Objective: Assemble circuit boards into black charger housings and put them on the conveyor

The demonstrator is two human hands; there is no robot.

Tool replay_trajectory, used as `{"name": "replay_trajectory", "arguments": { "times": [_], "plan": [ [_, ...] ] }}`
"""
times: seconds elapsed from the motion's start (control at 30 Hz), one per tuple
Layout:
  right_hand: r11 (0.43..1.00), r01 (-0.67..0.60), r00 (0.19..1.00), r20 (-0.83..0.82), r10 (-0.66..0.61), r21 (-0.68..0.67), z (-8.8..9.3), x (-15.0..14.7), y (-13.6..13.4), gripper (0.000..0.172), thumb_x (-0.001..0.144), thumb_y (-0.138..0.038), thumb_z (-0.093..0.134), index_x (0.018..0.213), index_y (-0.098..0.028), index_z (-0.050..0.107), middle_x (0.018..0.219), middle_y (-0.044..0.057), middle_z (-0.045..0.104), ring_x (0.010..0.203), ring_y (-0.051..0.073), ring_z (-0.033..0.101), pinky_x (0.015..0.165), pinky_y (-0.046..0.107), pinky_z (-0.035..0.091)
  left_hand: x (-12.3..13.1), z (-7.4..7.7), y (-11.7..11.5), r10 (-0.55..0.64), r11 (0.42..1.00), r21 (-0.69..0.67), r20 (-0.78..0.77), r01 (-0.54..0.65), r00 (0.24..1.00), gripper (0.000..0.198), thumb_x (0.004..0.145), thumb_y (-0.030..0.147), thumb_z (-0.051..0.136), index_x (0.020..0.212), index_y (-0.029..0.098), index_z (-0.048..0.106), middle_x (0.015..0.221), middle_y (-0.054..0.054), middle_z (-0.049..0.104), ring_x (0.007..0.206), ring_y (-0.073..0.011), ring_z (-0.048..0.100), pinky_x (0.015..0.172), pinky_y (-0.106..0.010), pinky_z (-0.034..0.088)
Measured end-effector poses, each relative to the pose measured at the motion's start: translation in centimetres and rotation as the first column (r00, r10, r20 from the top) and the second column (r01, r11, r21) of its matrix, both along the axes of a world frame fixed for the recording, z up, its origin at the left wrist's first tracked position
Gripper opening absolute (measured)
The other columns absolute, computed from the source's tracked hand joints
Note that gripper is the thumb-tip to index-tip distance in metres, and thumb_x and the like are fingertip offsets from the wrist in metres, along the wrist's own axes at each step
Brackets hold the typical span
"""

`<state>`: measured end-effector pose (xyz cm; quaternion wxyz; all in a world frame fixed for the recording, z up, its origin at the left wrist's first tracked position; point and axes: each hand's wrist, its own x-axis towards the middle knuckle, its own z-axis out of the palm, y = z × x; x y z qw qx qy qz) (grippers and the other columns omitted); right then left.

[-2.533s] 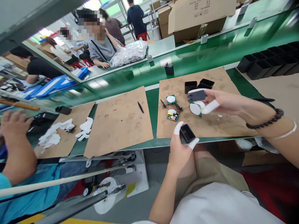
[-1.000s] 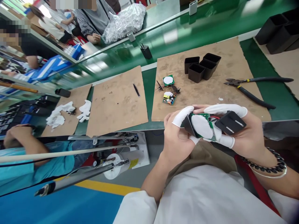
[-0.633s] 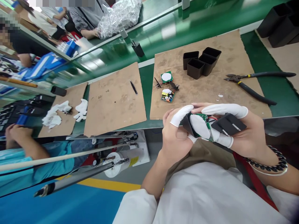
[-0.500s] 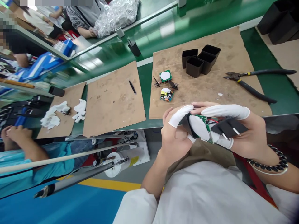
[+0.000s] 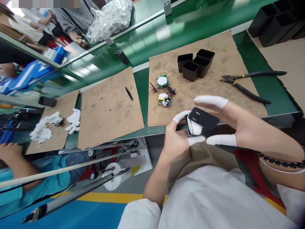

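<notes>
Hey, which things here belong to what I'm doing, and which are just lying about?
Likely part of the job:
black case in your left hand
white-padded board
two-pronged cover
wired circuit boards
four open black cases
perhaps the pliers

Probably just lying about:
slim dark tool
crumpled white pieces
clear plastic bundle

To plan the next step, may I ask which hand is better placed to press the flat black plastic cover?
Probably the right hand: it's open beside that cover, while the left hand grips the black plastic box.
</notes>
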<state>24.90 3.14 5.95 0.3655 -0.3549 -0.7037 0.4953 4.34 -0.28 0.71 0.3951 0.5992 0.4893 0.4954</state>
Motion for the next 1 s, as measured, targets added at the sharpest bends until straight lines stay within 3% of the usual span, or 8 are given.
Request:
{"name": "replay_trajectory", "arguments": {
  "times": [0.13,0.23,0.3,0.37,0.47,0.63,0.73,1.0],
  "plan": [
    [0.914,0.274,0.95,0.062,-0.306,0.3,0.6,0.0,-1.3,0.062,0.088,-0.035,0.081,0.146,-0.045,0.061,0.141,-0.003,0.072,0.123,0.025,0.074,0.104,0.036,0.065,0.6,-0.4,0.4,0.093,0.991,-0.1,-0.01,-0.093,0.996,0.07,0.063,0.036,0.098,0.124,0.019,0.07,0.116,-0.008,0.079,0.106,-0.0266,0.076,0.093,-0.038,0.063],
    [0.765,0.269,0.884,0.166,-0.437,0.585,0.5,-1.0,-2.8,0.069,0.088,-0.031,0.081,0.15,-0.047,0.057,0.14,-0.002,0.074,0.12,0.027,0.076,0.109,0.039,0.063,1.6,-0.6,0.4,0.209,0.976,-0.032,-0.118,-0.214,0.971,0.068,0.067,0.026,0.094,0.13,0.021,0.067,0.124,-0.009,0.077,0.113,-0.0287,0.073,0.102,-0.043,0.059],
    [0.68,0.266,0.837,0.186,-0.515,0.684,0.2,-1.6,-3.1,0.071,0.088,-0.024,0.079,0.152,-0.045,0.056,0.141,0.001,0.073,0.121,0.029,0.076,0.105,0.041,0.065,2.2,-0.7,0.5,0.255,0.967,0.027,-0.177,-0.255,0.95,0.067,0.071,0.022,0.09,0.133,0.023,0.065,0.124,-0.008,0.077,0.115,-0.0286,0.072,0.107,-0.046,0.056],
    [0.628,0.291,0.785,0.194,-0.588,0.722,-0.1,-2.0,-3.0,0.058,0.09,-0.018,0.074,0.143,-0.04,0.066,0.135,0.004,0.076,0.115,0.031,0.079,0.094,0.043,0.069,2.7,-0.8,0.7,0.303,0.953,0.104,-0.229,-0.286,0.925,0.065,0.072,0.018,0.088,0.132,0.024,0.065,0.122,-0.007,0.077,0.115,-0.0283,0.072,0.109,-0.047,0.054],
    [0.63,0.326,0.751,0.211,-0.625,0.705,-0.1,-2.0,-2.3,0.031,0.096,-0.018,0.067,0.121,-0.031,0.078,0.123,0.005,0.081,0.105,0.031,0.082,0.083,0.042,0.071,3.2,-1.2,1.2,0.371,0.924,0.213,-0.299,-0.318,0.879,0.061,0.071,0.013,0.083,0.129,0.022,0.066,0.12,-0.008,0.078,0.115,-0.0282,0.071,0.111,-0.047,0.05],
    [0.714,0.324,0.774,0.261,-0.577,0.62,-0.5,-1.9,-1.5,0.022,0.095,-0.026,0.072,0.115,-0.024,0.079,0.11,0.003,0.085,0.094,0.029,0.084,0.075,0.039,0.071,4.1,-2.3,1.9,0.396,0.887,0.375,-0.317,-0.269,0.862,0.059,0.074,0.014,0.075,0.131,0.019,0.062,0.122,-0.011,0.079,0.112,-0.0275,0.073,0.114,-0.048,0.045],
    [0.662,0.325,0.784,0.2,-0.588,0.675,-1.5,-2.1,-1.0,0.019,0.093,-0.026,0.073,0.108,-0.017,0.08,0.099,0.006,0.086,0.081,0.028,0.084,0.065,0.037,0.069,4.6,-2.8,2.2,0.416,0.859,0.444,-0.319,-0.254,0.851,0.057,0.076,0.014,0.069,0.132,0.016,0.06,0.12,-0.012,0.079,0.109,-0.027,0.075,0.115,-0.048,0.042],
    [0.596,0.279,0.791,0.171,-0.587,0.753,-1.8,-1.8,-1.1,0.021,0.092,-0.016,0.067,0.111,-0.013,0.078,0.107,0.013,0.085,0.088,0.027,0.084,0.079,0.032,0.07,4.3,-3.0,2.7,0.389,0.882,0.4,-0.318,-0.249,0.865,0.054,0.077,0.018,0.067,0.131,0.018,0.06,0.12,-0.012,0.08,0.111,-0.0275,0.075,0.113,-0.049,0.042]
  ]
}}
